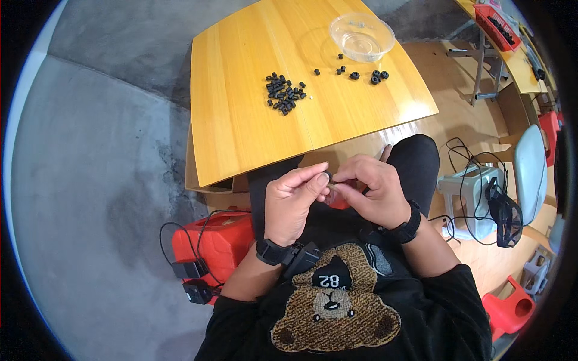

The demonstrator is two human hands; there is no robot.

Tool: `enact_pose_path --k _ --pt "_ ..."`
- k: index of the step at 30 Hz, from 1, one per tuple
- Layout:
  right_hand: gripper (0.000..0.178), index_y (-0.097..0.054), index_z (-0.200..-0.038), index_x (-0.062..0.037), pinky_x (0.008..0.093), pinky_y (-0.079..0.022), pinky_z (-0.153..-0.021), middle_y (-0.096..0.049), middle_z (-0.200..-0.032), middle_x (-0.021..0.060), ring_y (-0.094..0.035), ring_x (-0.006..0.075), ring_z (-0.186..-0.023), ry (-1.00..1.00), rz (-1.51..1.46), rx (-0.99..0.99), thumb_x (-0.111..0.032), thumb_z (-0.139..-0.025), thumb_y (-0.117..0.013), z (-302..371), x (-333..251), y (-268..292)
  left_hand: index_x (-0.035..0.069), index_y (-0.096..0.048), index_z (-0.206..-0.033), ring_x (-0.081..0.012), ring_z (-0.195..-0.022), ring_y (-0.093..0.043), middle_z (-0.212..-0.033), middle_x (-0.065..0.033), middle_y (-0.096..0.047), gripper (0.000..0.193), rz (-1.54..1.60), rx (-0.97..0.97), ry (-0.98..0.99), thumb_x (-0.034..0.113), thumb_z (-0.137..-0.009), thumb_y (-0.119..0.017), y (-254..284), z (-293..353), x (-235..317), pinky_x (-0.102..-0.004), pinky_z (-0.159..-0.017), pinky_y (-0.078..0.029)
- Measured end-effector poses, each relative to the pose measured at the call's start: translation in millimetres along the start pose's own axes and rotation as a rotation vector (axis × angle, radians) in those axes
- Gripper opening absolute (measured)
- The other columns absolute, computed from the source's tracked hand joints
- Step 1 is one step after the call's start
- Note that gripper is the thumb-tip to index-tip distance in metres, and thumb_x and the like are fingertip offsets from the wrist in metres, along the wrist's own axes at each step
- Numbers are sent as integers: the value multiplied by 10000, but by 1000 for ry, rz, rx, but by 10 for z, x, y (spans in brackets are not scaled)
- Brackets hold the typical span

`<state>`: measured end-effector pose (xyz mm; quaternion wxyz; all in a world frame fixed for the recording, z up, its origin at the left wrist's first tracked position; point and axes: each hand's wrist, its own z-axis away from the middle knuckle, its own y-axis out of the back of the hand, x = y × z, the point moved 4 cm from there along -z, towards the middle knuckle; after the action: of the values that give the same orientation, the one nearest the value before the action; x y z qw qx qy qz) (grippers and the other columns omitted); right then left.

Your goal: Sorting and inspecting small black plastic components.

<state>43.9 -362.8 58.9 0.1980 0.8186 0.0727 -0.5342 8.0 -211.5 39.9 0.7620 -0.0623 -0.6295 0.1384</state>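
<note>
Above my lap, just off the table's near edge, both hands are brought together. My left hand [294, 198] pinches a small round black part [328, 175] between thumb and fingertips. My right hand [376, 189] is closed on a slim brownish tool [386, 153]; one end sticks out beyond the knuckles, and what seems its thin tip meets the black part. Its exact kind is hidden by the fingers. On the table lies a heap of small black cylindrical pieces [284, 93]. Right of it sit a few loose ones and several thicker black rings [376, 77].
A clear plastic bowl [362, 39] stands on the wooden table [241, 132] at the far right. Red stool [211, 240] with cables and adapters is at my left. Grey stool [469, 198] and loose black cables stand right. A red basket [497, 27] is on another table.
</note>
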Motion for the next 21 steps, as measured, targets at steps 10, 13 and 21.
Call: enact_pose_path --k 10,13,21 --pt "159 -553 -832 -21 211 -441 -519 -544 -701 20 -555 84 -603 -289 -351 -244 1 -732 -675 -10 134 1 -10 -603 -1037 -78 -641 -547 -792 -29 -615 216 -119 -55 18 67 -836 -614 -17 44 60 -189 -573 -437" --pt "190 -559 -875 -27 189 -426 -497 -532 -698 -1 -533 60 -574 -283 -502 -316 2 -732 -680 -49 149 -7 8 -540 -1058 -75 -631 -538 -771 -23 -598 246 -26 -132 28 54 -829 -619 -28 46 73 -189 -561 -427" --pt "357 -609 -1047 -36 259 -442 -592 -527 -759 53 -542 143 -710 89 -180 -588 -53 -704 -707 -221 -119 35 62 -419 -1053 -83 -664 -551 -787 -43 -598 331 146 -270 210 69 -811 -645 1 104 67 -188 -583 -424"
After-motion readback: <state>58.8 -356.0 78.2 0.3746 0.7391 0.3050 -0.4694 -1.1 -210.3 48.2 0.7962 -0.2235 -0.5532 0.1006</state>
